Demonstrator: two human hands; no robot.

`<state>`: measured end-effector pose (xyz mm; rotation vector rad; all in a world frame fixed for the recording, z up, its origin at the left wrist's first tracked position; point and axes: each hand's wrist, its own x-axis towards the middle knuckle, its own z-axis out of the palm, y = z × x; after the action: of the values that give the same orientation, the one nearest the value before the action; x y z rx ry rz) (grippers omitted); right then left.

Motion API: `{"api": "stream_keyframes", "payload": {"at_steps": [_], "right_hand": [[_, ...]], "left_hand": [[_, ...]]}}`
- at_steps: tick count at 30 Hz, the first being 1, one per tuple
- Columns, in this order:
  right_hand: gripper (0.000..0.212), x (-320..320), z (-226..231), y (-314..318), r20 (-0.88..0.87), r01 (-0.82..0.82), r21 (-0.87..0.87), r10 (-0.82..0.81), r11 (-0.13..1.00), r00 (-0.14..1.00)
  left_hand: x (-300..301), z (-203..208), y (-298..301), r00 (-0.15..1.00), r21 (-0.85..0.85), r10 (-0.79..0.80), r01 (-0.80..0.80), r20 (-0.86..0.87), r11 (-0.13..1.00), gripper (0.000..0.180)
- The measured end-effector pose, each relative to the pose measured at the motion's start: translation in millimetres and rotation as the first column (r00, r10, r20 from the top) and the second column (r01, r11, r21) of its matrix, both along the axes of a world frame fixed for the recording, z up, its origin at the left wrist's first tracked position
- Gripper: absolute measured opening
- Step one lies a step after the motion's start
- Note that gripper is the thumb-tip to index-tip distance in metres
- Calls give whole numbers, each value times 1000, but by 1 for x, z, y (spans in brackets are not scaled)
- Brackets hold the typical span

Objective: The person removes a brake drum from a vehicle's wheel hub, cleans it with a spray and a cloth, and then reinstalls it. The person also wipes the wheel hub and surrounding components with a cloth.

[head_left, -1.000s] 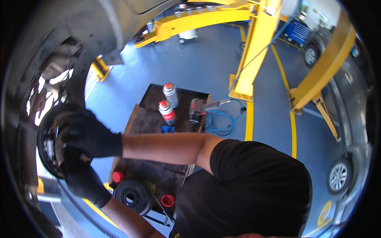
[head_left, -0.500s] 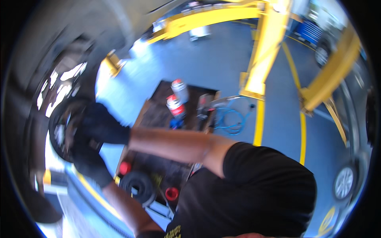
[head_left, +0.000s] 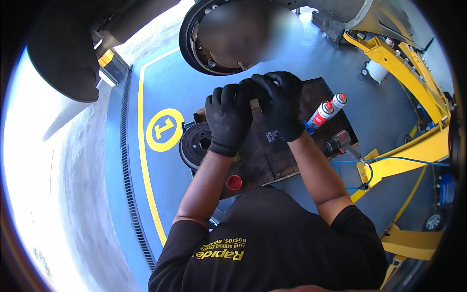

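Both hands are covered by black gloves and are raised close together over the table, with knuckles up and fingers bent. The left hand is brought up against the right hand at the fingertips. Each grip is seen from the back, so it cannot be told whether it is closed on anything. Just beyond the fingers, a round brake assembly is seen under the raised vehicle; its dark rim and some small fittings are shown, while much of its face is hidden by a blurred patch. Whether it is touched cannot be told.

On the table, a black brake drum is laid at the left edge, partly covered by the left hand and forearm. A round red cap is placed near the side closest to the body. To the right of the right hand, a red-and-white spray can and a second spray can are stood side by side, and an impact wrench is laid near them.
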<state>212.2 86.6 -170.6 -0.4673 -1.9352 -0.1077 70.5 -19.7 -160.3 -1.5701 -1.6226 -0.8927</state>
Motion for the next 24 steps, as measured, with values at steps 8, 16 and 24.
{"api": "stream_keyframes", "payload": {"at_steps": [8,16,24], "right_hand": [[38,-32,11,44,-74,56,107,-48,993,996],[18,-9,-25,39,-66,-54,-195,42,979,997],[44,111,-209,11,163,42,-847,184,530,969]], "left_hand": [[-38,20,42,994,196,53,-34,-91,980,26],[-14,22,1,991,60,-115,111,63,992,43],[-119,-143,-153,754,-208,201,-87,626,974,24]]}}
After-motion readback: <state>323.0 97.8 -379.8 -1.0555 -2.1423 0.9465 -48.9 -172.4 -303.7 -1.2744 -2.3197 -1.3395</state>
